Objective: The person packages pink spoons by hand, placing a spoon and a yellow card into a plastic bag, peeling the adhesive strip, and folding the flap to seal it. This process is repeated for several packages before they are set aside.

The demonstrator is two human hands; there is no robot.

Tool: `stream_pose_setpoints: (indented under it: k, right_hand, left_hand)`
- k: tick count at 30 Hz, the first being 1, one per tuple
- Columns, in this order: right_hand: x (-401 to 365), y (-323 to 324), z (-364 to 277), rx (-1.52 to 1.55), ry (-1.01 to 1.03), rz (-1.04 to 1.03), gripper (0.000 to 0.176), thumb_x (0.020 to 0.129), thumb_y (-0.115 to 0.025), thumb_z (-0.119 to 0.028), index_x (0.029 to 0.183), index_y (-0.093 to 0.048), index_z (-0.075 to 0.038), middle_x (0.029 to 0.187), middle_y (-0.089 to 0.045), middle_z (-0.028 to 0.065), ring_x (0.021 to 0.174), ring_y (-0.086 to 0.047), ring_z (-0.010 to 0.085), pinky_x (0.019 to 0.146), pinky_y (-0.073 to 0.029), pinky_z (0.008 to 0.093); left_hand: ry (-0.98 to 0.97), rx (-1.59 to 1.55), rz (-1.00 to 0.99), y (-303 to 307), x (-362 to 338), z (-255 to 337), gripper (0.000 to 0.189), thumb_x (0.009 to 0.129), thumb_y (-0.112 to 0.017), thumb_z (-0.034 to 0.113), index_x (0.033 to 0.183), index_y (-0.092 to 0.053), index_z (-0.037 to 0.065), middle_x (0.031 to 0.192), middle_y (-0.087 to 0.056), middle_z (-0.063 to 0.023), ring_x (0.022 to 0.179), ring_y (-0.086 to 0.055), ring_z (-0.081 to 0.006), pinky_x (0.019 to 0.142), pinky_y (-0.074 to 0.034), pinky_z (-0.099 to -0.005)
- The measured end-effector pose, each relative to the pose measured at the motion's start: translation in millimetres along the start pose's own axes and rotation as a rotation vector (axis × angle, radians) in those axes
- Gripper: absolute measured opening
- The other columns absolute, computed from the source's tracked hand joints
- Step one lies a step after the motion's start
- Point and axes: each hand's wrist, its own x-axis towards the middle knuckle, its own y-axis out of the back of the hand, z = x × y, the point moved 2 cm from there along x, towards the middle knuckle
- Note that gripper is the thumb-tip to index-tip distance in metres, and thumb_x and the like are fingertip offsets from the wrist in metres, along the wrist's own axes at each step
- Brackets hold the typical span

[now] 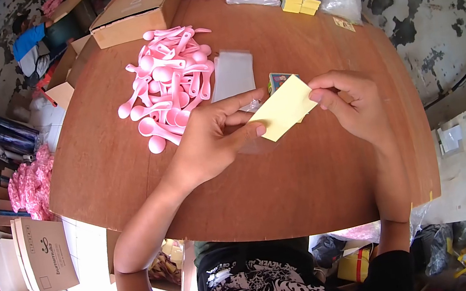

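Fingers (323,96) of right hand (354,105) pinching yellow card (285,107) at upper-right end; left hand (209,146) gripping lower-left end, long axis running diagonally between them.

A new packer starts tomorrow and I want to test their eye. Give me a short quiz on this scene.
1. True or false: the left hand and the right hand both hold the card.
2. What colour are the spoons? A) pink B) blue C) white
3. What lies just right of the spoons on the table?
Key: 1 true; 2 A; 3 clear bags.
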Motion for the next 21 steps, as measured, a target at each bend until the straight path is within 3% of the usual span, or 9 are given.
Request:
stream_pose_setpoints:
  k: [9,12,14,19,21]
  right_hand:
    - [-2,-12,-14,0.076,0.004,-0.021,0.012,0.084,-0.072,-0.003,0.095,-0.070,0.001,0.084,-0.069,0.0064,0.071,-0.062,0.0101,0.065,-0.049,0.0236]
    - [0,-9,-13,-0.013,0.005,-0.073,0.011,0.084,-0.072,-0.002,0.095,-0.071,-0.001,0.090,-0.070,0.0085,0.073,-0.065,0.0118,0.062,-0.052,0.0231]
    - [1,-10,-12,0.078,0.110,-0.083,0.012,0.085,-0.071,-0.005,0.096,-0.071,-0.001,0.101,-0.067,0.0111,0.083,-0.065,0.0165,0.067,-0.051,0.0255]
    - [1,-15,-13,0.033,0.178,-0.141,0.015,0.087,-0.070,-0.008,0.100,-0.071,-0.001,0.106,-0.065,0.0123,0.094,-0.063,0.0209,0.077,-0.050,0.0297]
    - [0,-17,-14,0.080,0.151,-0.174,0.017,0.088,-0.070,-0.009,0.103,-0.071,-0.001,0.105,-0.065,0.0122,0.097,-0.063,0.0213,0.080,-0.050,0.0308]
  left_hand:
    - [-0.049,0.150,-0.052,-12,11,22,0.049,0.091,-0.062,-0.002,0.137,-0.045,-0.008,0.111,-0.069,-0.0152,0.096,-0.063,-0.0091,0.081,-0.052,-0.0226]
    - [-0.078,0.183,-0.036,-12,15,23,0.048,0.092,-0.062,-0.001,0.136,-0.046,-0.008,0.111,-0.069,-0.0149,0.095,-0.063,-0.0080,0.080,-0.053,-0.0221]
    - [-0.076,0.185,-0.026,-13,17,23,0.046,0.092,-0.062,0.000,0.135,-0.048,-0.008,0.111,-0.069,-0.0145,0.094,-0.063,-0.0076,0.079,-0.053,-0.0219]
    - [-0.179,0.224,0.031,-16,22,23,0.029,0.096,-0.060,0.007,0.121,-0.062,-0.007,0.103,-0.071,-0.0107,0.090,-0.064,-0.0084,0.077,-0.053,-0.0220]
    - [-0.113,0.218,0.015,-18,22,28,0.027,0.096,-0.060,0.008,0.118,-0.063,-0.006,0.101,-0.071,-0.0103,0.089,-0.065,-0.0090,0.077,-0.053,-0.0224]
